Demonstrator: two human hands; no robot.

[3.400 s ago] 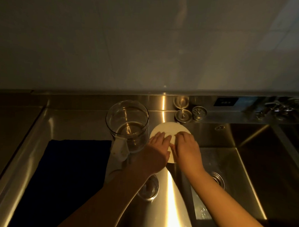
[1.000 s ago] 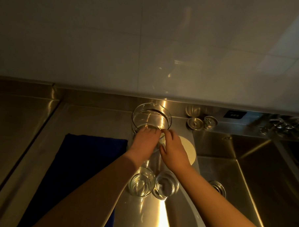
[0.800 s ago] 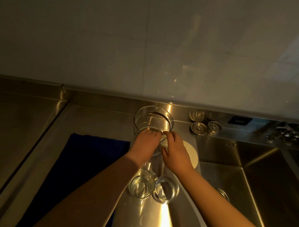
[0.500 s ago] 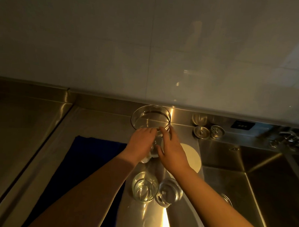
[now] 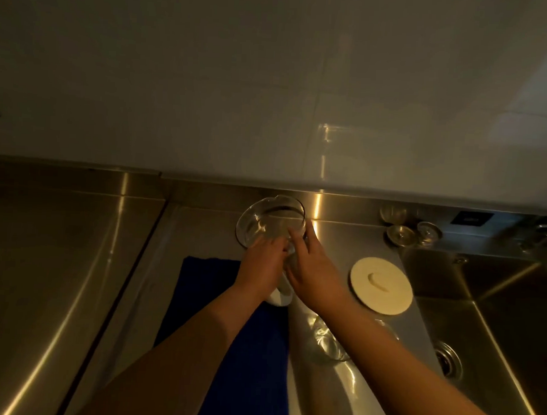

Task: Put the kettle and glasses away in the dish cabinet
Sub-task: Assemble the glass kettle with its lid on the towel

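Observation:
A clear glass kettle (image 5: 270, 221) with a white handle stands at the back of the steel counter. My left hand (image 5: 263, 266) grips the kettle at its near side, by the handle. My right hand (image 5: 310, 265) lies against the kettle's right wall with fingers stretched up to the rim. A drinking glass (image 5: 327, 343) stands nearer to me, partly hidden under my right forearm; a second glass beside it is almost wholly covered. The kettle's round cream lid (image 5: 381, 285) lies flat on the counter to the right.
A dark blue cloth (image 5: 228, 340) is spread on the counter under my left forearm. The sink basin (image 5: 496, 311) with its drain lies at the right. Small metal stoppers (image 5: 401, 235) sit on the back ledge. A tiled wall rises behind.
Both hands went from the lid to the kettle and took hold of it. The view has shifted left, so the lid and glasses now appear further right.

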